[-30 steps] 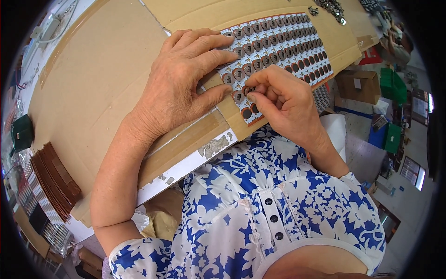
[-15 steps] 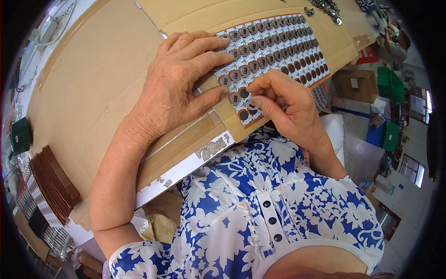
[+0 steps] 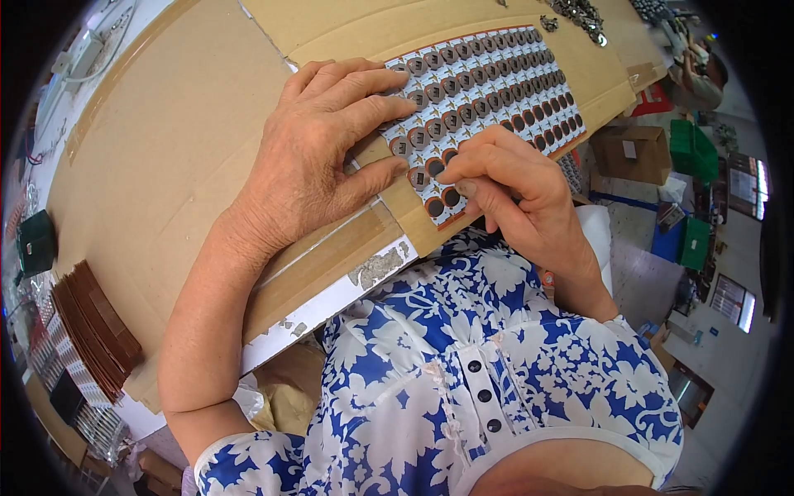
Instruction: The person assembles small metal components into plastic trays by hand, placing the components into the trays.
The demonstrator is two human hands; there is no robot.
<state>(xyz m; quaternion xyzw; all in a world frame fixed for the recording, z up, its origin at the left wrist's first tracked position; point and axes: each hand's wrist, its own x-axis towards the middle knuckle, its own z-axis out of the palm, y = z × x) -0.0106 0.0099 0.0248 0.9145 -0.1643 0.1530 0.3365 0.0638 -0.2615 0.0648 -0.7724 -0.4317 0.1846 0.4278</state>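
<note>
- Left hand: flat, open, pinning sheet of round brown buttons to cardboard-covered worktop.
- Right hand: fingertips pinching one button at sheet's near edge.
- Risk: sheet may slide if pressure eases, misplacing button.

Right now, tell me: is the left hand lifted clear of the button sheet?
No. The left hand lies flat with its fingers pressing on the button sheet.

Flat card of round brown buttons in rows, angled on cardboard
</note>
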